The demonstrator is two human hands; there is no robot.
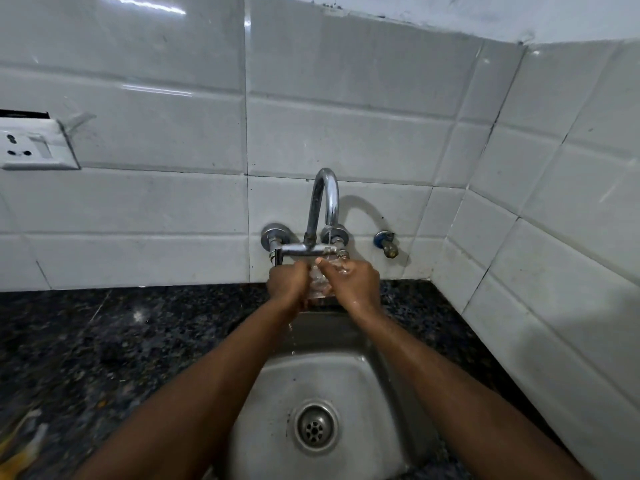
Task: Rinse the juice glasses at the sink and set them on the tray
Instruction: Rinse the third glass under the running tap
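A clear juice glass (319, 284) is held upright between both hands under the spout of the chrome tap (323, 209), over the back rim of the steel sink (377, 382). My left hand (289, 284) grips its left side with curled fingers. On the right, my right hand (353, 282) wraps the glass, thumb near the rim. A thin stream of water falls from the spout onto the glass and hands. Most of the glass is hidden by my fingers. No tray is in view.
Dark speckled granite counter (104, 341) runs left of the sink and behind it. White tiled walls meet in a corner at the right. A wall socket (34, 147) sits at the left. A small brass valve (388, 244) juts out right of the tap. Blurred yellow things (20, 452) lie bottom left.
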